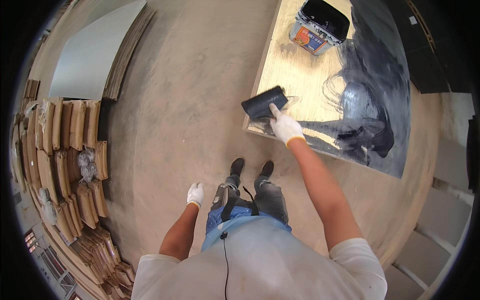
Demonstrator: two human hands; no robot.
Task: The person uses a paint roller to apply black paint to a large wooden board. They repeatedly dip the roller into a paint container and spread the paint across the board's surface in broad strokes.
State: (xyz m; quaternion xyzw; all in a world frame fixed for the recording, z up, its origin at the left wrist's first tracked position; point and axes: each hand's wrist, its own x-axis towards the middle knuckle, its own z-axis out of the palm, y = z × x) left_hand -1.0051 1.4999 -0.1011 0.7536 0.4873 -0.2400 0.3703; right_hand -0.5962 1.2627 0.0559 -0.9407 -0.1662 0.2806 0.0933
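Two white-gloved hands: the left hand (pixel 195 194) hangs beside the thigh, fingers drawn together (whether the palm holds anything cannot be told), with two dark shoes (pixel 237 166) on the floor ahead. The right hand (pixel 286 127) grips one flat black spreader (pixel 264 103) at the near left corner of one wood-grain panel (pixel 295 75), where a single smeared black coating (pixel 382 85) covers much of the right side. Farther along the panel stands one square bucket (pixel 319 28), its interior dark.
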